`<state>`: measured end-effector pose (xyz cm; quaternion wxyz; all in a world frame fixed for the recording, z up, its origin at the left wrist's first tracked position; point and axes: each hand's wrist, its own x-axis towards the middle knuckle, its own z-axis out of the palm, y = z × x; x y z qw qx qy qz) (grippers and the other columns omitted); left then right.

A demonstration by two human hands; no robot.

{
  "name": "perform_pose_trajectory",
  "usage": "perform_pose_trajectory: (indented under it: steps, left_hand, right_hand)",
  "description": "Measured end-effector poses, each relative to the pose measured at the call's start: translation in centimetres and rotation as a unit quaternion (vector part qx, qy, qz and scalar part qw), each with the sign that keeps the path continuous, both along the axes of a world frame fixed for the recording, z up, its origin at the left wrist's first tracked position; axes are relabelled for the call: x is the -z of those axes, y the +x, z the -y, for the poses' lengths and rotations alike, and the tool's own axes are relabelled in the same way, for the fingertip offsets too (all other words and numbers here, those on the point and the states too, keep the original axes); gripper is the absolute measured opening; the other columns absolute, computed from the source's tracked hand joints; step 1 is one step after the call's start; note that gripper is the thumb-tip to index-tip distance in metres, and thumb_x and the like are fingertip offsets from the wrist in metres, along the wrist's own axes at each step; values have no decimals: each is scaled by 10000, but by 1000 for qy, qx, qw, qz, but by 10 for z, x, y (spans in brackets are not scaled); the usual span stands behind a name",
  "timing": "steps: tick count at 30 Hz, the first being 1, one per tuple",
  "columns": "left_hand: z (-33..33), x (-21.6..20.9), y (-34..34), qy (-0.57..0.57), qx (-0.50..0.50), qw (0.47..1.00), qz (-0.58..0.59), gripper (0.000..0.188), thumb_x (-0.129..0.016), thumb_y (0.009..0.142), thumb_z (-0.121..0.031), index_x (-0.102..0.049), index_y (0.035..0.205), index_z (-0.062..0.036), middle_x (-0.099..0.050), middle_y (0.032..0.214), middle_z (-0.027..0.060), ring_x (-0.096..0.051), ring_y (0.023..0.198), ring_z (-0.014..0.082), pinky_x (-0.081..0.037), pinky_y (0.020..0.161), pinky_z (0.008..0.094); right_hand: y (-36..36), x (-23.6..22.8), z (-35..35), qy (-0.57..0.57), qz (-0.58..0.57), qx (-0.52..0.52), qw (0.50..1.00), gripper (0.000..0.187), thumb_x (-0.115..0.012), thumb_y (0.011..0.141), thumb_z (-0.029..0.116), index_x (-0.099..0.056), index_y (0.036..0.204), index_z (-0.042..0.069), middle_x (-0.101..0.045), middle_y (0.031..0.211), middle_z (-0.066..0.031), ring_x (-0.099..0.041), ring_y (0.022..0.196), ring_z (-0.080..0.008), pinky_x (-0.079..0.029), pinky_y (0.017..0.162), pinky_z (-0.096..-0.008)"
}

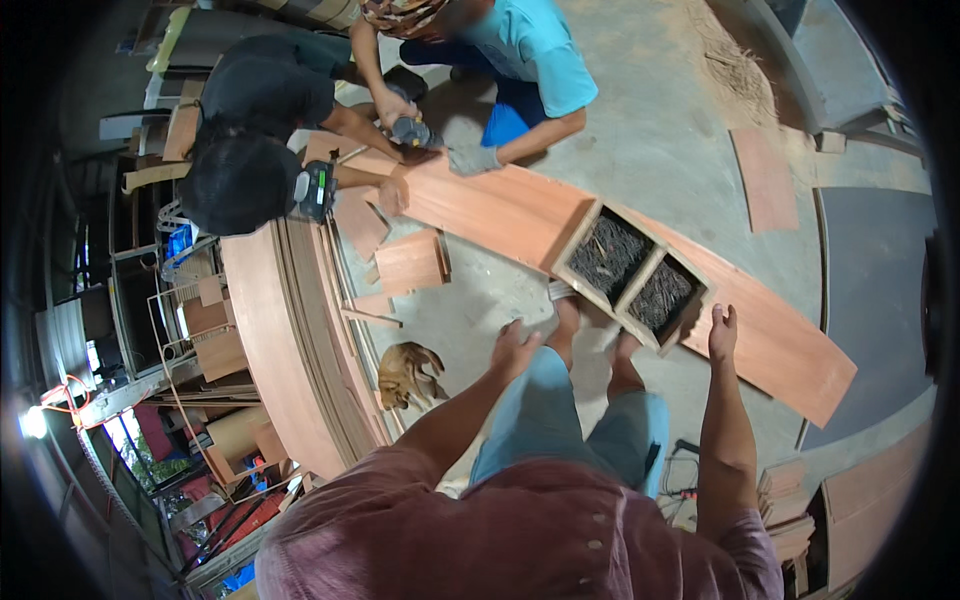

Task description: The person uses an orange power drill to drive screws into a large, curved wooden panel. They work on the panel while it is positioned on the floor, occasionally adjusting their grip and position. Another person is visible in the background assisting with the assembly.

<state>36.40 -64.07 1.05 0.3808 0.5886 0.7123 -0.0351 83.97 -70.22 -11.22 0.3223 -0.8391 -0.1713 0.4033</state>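
My right hand (722, 332) is raised beside a two-part wooden box (632, 298), its fingers apart and nothing in them. The box rests on a long reddish wooden plank (500, 207), and both compartments hold a heap of small dark pieces, perhaps screws or nails. Left of the box, my left hand (514, 350) hangs above my thigh with loosely spread fingers and holds nothing that I can see. Across the plank's far left part, a co-worker in a turquoise shirt grips a power drill (412, 130) and presses the wood with a gloved hand (473, 160).
A second co-worker in black leans over the plank with a tool (318, 190). A brown animal (408, 374) lies on the floor near my left arm. Stacked boards (290, 350) line the left; wood offcuts (410, 260) lie beside them. A dark sheet (880, 300) lies far right.
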Motion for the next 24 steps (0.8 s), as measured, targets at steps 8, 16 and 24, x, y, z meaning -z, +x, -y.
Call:
perform_pose_trajectory:
  steps: [8,16,24]
  left_hand:
    - [-194,103,148,6,-81,996,-23,606,-475,996,-562,-583,1287,-41,-608,1313,269,-573,1223,455,-425,1064,527]
    - [-215,104,174,-41,-109,991,-64,645,-435,984,-596,-609,1244,-31,-623,1286,285,-580,1219,455,-440,1051,529]
    - [-211,129,158,-21,-16,999,-47,541,-461,991,-534,-637,1158,-50,-650,1212,255,-619,1139,444,-484,965,563]
  right_hand:
    - [-52,-9,-106,-144,116,69,980,672,-476,995,566,-559,1295,-30,-672,1207,-270,-643,1144,-406,-475,978,-467]
    - [-58,16,-98,59,32,286,956,835,-608,992,439,-193,1595,37,-675,1210,-153,-630,1109,-265,-482,974,-410]
    - [-54,13,-107,-183,148,187,954,680,-529,960,590,-612,1257,-16,-714,1099,-177,-655,1035,-278,-480,937,-371]
